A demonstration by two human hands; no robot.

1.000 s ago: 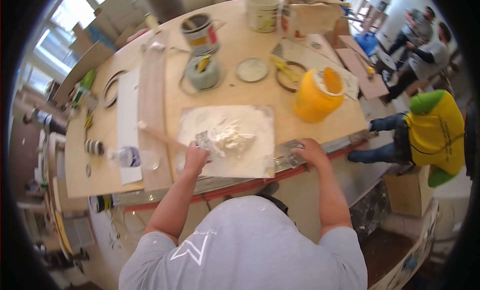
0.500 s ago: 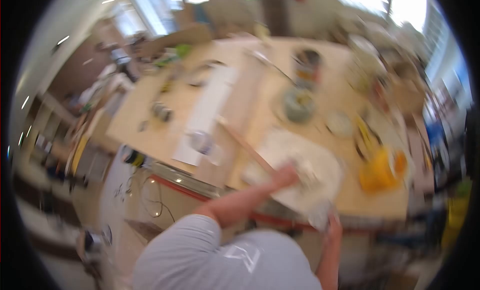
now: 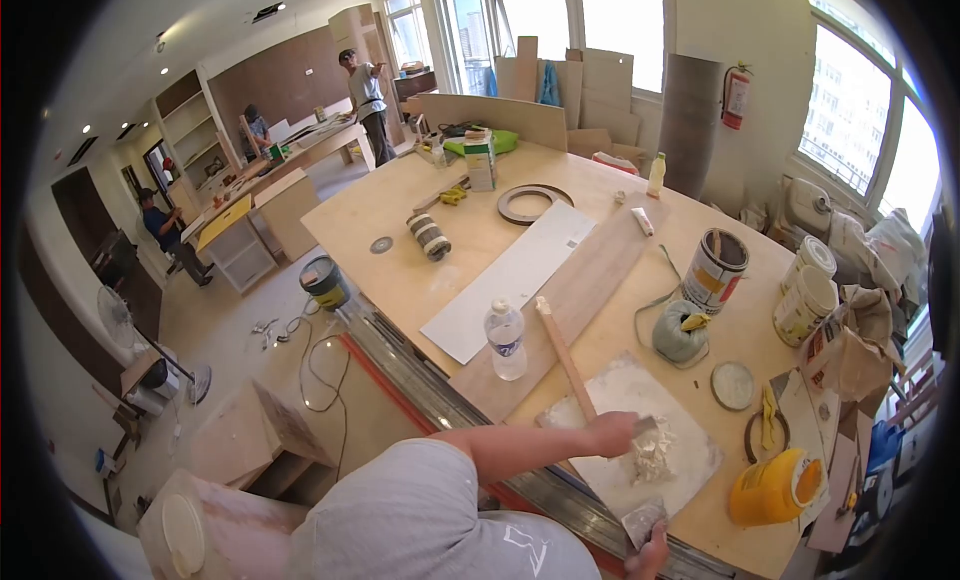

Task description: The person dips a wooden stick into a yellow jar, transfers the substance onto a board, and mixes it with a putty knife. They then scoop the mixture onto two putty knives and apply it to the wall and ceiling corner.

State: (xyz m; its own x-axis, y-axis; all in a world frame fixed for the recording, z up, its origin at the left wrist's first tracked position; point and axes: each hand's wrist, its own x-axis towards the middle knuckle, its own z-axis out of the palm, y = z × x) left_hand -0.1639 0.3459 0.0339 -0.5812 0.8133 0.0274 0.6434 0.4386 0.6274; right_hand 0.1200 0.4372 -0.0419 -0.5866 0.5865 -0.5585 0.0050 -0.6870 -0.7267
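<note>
- One table (image 3: 390, 292) and one board (image 3: 625, 385) on it: under the left fingers, beyond the right.
- Left hand (image 3: 612, 435), right hand (image 3: 651, 553): two, fingers closed.
- One paste heap (image 3: 655, 458), just beside the left fingers, the nearer; long axis roughly toward the right hand.
- Left scraper (image 3: 645, 426), right scraper (image 3: 642, 523): two, one gripped in each.

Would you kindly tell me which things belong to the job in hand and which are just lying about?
Apparently in use:
left scraper, in the left hand
right scraper, in the right hand
pale paste
board beneath it

Apparently lying about:
water bottle
white plank
striped roll
</note>
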